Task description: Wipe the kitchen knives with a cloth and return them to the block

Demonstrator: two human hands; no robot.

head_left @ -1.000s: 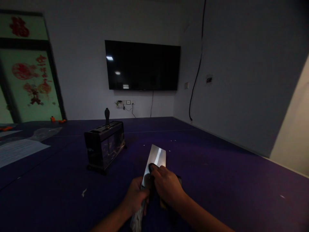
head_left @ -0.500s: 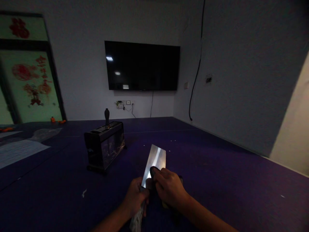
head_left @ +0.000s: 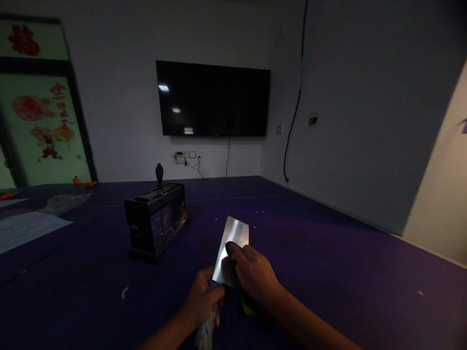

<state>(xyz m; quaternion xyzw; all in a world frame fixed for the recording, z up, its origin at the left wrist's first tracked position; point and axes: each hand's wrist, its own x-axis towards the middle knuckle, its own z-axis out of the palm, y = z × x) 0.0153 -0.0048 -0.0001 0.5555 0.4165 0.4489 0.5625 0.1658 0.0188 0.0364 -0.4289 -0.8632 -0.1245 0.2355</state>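
Observation:
A cleaver with a broad shiny blade (head_left: 237, 232) points away from me over the purple surface. My left hand (head_left: 205, 296) is closed around its handle (head_left: 206, 333), which looks covered in clear wrapping. Fingers bent, my right hand (head_left: 257, 272) pinches a small dark rounded object (head_left: 229, 247) against the flat of the blade; its kind cannot be made out. Something yellowish (head_left: 248, 307) lies partly hidden below my right wrist. To the left of the blade stands a black knife block (head_left: 155, 218) with clear sides and one dark knife handle (head_left: 159, 176) upright in it.
The purple surface (head_left: 321, 272) stretches to the walls, with small white scraps (head_left: 124, 292) on it. Papers (head_left: 32, 228) and clear plastic (head_left: 67, 201) lie at far left, near small orange items (head_left: 76, 181). A television (head_left: 215, 99) hangs on the back wall; a black cable (head_left: 294, 126) dangles at right.
My right hand has slid slightly up the blade with the dark object. My left hand keeps its hold on the handle. The whole view has shifted a little.

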